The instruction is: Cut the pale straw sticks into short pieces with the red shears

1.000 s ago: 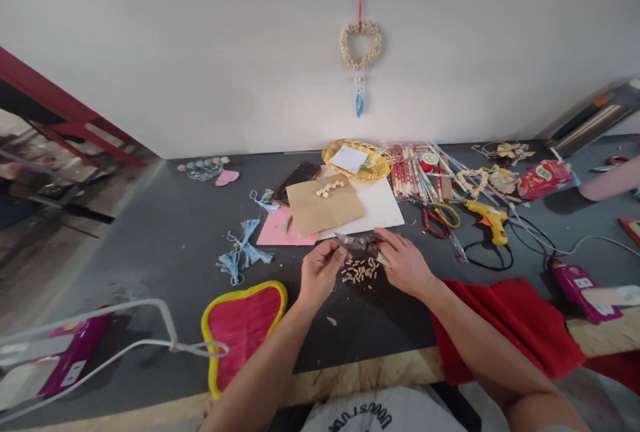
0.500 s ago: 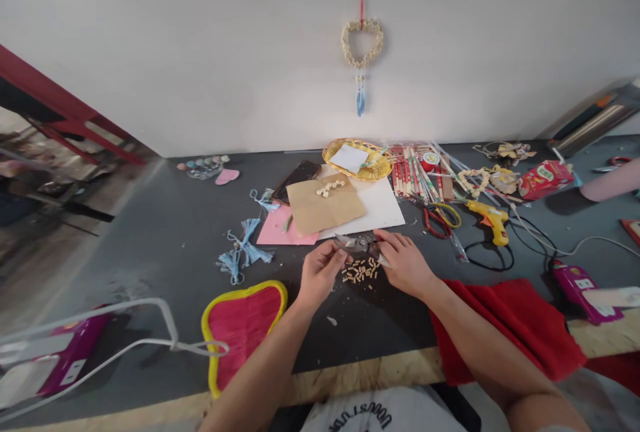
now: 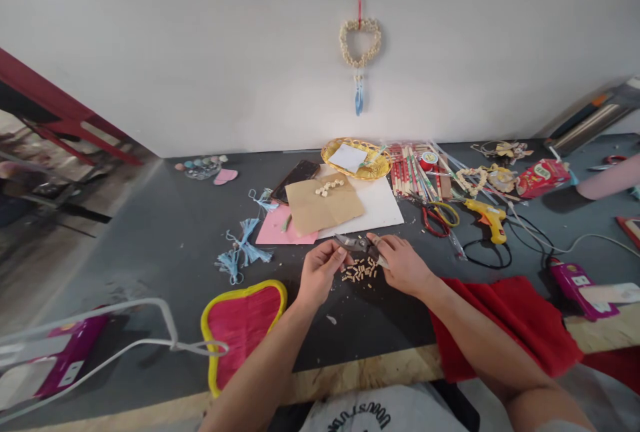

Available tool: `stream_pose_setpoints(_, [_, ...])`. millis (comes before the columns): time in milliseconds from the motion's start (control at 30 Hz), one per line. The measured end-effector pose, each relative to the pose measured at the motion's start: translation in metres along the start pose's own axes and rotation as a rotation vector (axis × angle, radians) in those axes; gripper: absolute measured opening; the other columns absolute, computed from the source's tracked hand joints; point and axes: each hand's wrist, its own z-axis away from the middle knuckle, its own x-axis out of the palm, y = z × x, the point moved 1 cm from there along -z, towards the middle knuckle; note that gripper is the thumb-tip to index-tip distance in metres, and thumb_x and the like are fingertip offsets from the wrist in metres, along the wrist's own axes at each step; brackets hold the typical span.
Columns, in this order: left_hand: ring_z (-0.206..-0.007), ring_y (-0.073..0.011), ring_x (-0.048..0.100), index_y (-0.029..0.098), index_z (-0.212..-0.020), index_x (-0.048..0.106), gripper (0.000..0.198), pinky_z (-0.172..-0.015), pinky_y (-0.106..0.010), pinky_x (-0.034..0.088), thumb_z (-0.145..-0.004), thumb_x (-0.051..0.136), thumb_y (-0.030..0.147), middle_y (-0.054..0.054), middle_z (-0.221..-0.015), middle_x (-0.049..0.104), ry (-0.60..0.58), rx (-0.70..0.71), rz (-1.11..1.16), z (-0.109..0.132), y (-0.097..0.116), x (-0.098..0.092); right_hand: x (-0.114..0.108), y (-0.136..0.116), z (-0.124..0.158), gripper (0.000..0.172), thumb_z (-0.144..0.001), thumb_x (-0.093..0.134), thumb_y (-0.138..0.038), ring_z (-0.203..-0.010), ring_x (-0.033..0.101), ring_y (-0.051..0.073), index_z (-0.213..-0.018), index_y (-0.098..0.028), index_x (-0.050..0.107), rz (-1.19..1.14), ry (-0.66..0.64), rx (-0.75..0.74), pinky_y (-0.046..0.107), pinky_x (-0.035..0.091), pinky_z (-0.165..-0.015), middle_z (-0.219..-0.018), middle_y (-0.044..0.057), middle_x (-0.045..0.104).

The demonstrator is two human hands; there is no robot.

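Note:
My right hand (image 3: 403, 264) is wrapped round the handles of a pair of metal cutters (image 3: 356, 243), whose jaws point left. My left hand (image 3: 320, 272) is pinched on a small thin piece held up at the jaws; I cannot make out what it is. Between and just below both hands lies a little pile of short tan cut pieces (image 3: 360, 271) on the dark grey table (image 3: 165, 232).
Beyond the hands lie brown paper (image 3: 325, 209) with beads, white and pink sheets, a yellow basket (image 3: 356, 159), chopstick bundles (image 3: 415, 175), red scissors (image 3: 436, 219), a yellow glue gun (image 3: 487, 217). Red cloth (image 3: 505, 325) lies right, a pink-and-yellow heart mat (image 3: 243, 325) left, blue tassels (image 3: 243, 249) farther left.
Both hands stay at the cutters; the right hand has shifted slightly left on the handles. Nothing else on the table moved.

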Motion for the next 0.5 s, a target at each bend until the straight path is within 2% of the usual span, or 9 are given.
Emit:
stream_pose_setpoints(167, [-0.053, -0.0099, 0.046, 0.015, -0.066, 0.062, 0.025, -0.054, -0.023, 0.035, -0.078, 0.068, 0.037, -0.002, -0.062, 0.064, 0.016, -0.005, -0.014, -0.001, -0.002, -0.001, -0.003, -0.001, -0.001, 0.063, -0.082, 0.046, -0.011, -0.112, 0.049, 0.026, -0.144, -0.015, 0.035, 0.075, 0.014, 0.031, 0.039, 0.042, -0.091, -0.127, 0.014, 0.055])
stream_pose_setpoints(300, [-0.053, -0.0102, 0.046, 0.015, -0.065, 0.061, 0.026, -0.053, -0.023, 0.034, -0.077, 0.067, 0.038, -0.002, -0.061, 0.063, 0.026, -0.025, -0.013, -0.001, -0.002, -0.001, -0.003, 0.001, -0.001, 0.063, -0.084, 0.045, -0.011, -0.120, 0.045, 0.025, -0.145, -0.015, 0.032, 0.085, 0.030, -0.007, 0.040, 0.040, -0.095, -0.139, 0.014, 0.048])
stream_pose_setpoints(500, [-0.052, -0.0102, 0.048, 0.015, -0.063, 0.062, 0.028, -0.050, -0.023, 0.034, -0.071, 0.072, 0.040, -0.002, -0.057, 0.060, 0.065, -0.075, 0.165, -0.004, 0.010, -0.001, -0.007, 0.009, 0.000, 0.065, -0.083, 0.046, -0.010, -0.121, 0.046, 0.027, -0.146, -0.017, 0.031, 0.168, 0.058, -0.035, 0.041, 0.040, -0.095, -0.146, 0.012, 0.042])
